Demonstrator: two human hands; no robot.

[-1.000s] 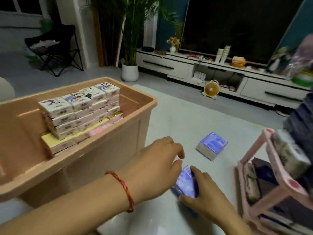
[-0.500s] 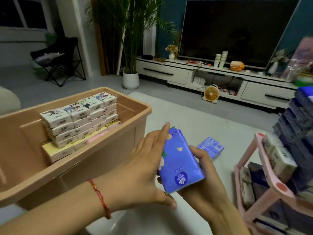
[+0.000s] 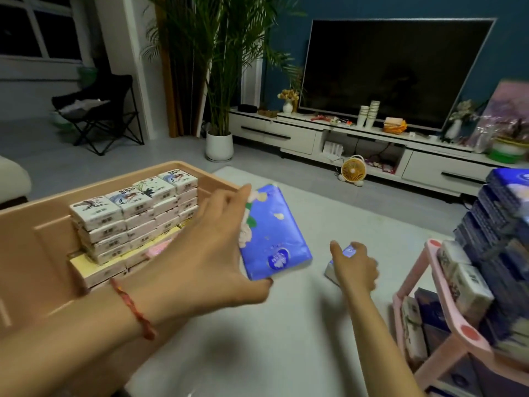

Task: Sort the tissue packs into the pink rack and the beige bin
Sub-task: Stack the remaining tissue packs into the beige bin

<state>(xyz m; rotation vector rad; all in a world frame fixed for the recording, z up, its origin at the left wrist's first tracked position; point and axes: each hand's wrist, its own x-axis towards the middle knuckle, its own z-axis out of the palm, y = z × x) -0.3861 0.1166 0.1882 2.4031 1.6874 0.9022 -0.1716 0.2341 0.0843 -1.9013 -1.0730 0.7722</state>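
Tissue packs in white wrappers stand stacked in rows inside the beige bin at your left. Just right of it your left hand pinches a blue tissue pack between thumb and fingers, raised above the pale mat. Further right, your right hand curls round a small blue pack lying on the mat, and the pink rack at the far right holds white and dark blue packs.
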